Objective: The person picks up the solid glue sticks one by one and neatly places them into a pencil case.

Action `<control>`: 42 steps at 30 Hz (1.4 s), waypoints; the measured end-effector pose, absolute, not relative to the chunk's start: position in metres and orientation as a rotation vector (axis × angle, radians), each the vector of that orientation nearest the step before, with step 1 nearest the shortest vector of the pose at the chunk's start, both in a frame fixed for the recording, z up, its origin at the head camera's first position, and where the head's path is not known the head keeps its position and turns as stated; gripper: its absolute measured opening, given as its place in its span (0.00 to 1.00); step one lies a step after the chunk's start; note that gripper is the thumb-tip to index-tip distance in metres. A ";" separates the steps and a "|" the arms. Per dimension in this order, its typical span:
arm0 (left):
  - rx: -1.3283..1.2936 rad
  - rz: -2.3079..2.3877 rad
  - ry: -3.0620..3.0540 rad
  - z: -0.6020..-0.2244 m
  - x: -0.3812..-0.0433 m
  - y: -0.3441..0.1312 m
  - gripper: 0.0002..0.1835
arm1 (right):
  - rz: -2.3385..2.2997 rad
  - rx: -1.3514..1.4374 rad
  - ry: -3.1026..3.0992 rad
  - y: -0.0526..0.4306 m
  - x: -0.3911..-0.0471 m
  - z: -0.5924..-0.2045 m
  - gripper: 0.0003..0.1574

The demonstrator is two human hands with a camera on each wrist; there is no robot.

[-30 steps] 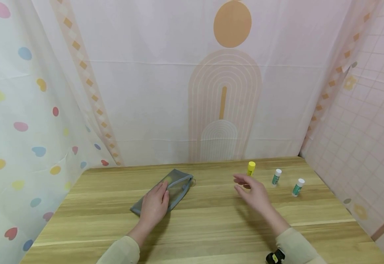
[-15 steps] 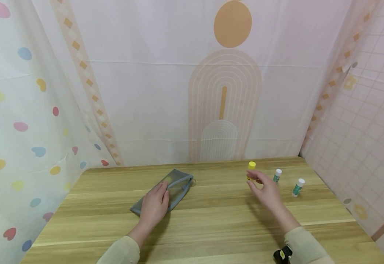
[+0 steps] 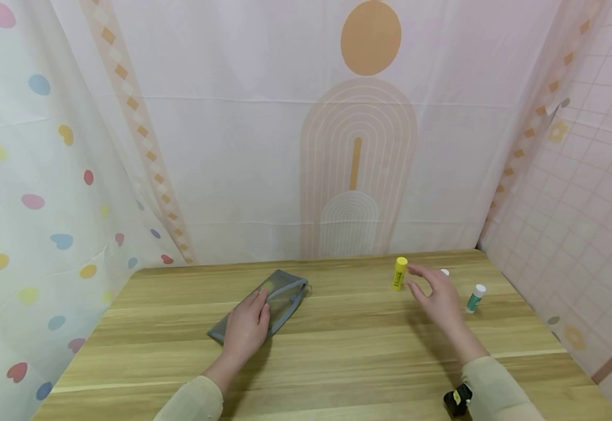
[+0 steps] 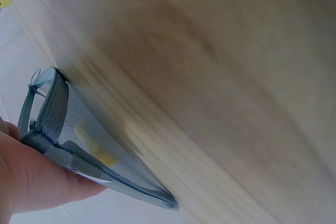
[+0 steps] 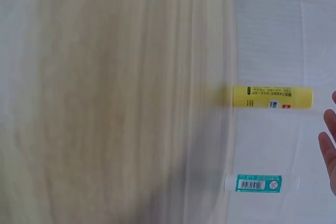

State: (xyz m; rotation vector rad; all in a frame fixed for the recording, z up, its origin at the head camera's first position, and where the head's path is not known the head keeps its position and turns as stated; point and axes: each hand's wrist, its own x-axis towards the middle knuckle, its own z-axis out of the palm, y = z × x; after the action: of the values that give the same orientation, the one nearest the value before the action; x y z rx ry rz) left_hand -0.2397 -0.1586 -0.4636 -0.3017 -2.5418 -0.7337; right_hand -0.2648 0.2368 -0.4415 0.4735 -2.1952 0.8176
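Observation:
My left hand (image 3: 246,325) grips a grey mesh zip pouch (image 3: 286,299), slanted on the table at left of centre. In the left wrist view, the pouch (image 4: 62,109) stands partly open near its zip, and something yellow shows through the mesh. My right hand (image 3: 439,297) hovers with relaxed, slightly bent fingers and nothing in them, just right of an upright yellow glue stick (image 3: 398,276). Behind that hand, only the white cap (image 3: 445,272) of a smaller glue stick shows. Its green label (image 5: 258,183) appears in the right wrist view, below the yellow glue stick (image 5: 272,97).
Another white-capped green glue stick (image 3: 475,299) stands upright to the right of my right hand. All of it is on a wooden table (image 3: 327,362), with a patterned curtain (image 3: 242,175) behind and more hanging cloth at both sides.
My right hand has moved right, passing in front of the yellow glue stick, and now covers most of the middle glue stick. My left hand and the pouch have stayed put.

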 end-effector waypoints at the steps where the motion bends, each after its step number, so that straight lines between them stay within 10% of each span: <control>1: -0.299 -0.735 -2.547 -0.464 -0.240 -0.159 0.20 | 0.805 0.475 -2.196 0.238 -0.265 -0.442 0.22; 42: -0.281 -0.740 -2.577 -0.466 -0.240 -0.159 0.20 | 1.171 0.124 -2.387 0.220 -0.286 -0.448 0.36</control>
State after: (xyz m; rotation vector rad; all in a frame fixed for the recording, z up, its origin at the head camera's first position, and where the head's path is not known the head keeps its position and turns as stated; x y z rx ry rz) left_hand -0.2403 -0.1592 -0.4657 -0.2806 -2.5767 -0.7402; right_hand -0.2860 0.2197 -0.4479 0.1235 -2.3868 1.1706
